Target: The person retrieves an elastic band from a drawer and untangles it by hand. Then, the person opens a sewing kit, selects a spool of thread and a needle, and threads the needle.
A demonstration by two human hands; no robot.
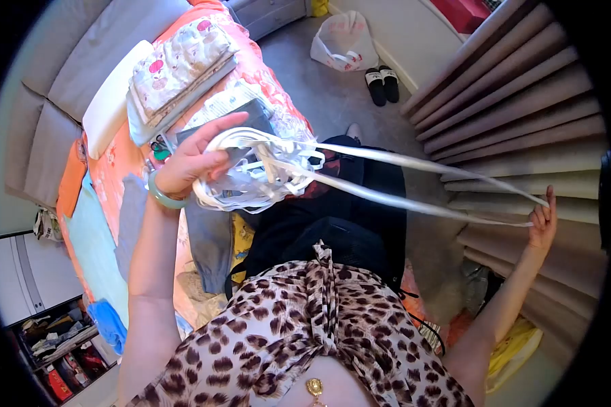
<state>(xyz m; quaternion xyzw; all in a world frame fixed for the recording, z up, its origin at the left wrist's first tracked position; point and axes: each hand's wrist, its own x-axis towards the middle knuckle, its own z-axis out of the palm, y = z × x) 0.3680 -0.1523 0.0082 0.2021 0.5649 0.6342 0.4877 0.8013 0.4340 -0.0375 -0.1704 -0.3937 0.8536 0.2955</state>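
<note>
The left hand [198, 159] is gripping the left side of a looped bundle of flat white tape [251, 173] beside the coral floral-covered bed [102, 169]; the right hand [542, 220] is holding two strands outstretched to the right.

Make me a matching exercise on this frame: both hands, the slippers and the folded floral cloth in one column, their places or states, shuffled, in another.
1. Left hand
2. Right hand
3. Slippers
4. Floral cloth

A. On the floor, near a plastic bag
B. At the far end of the outstretched white strap
C. On the bed
D. Holding the strap's gathered coils

Pairs: 1-D, 2-B, 3-A, 4-C
</note>
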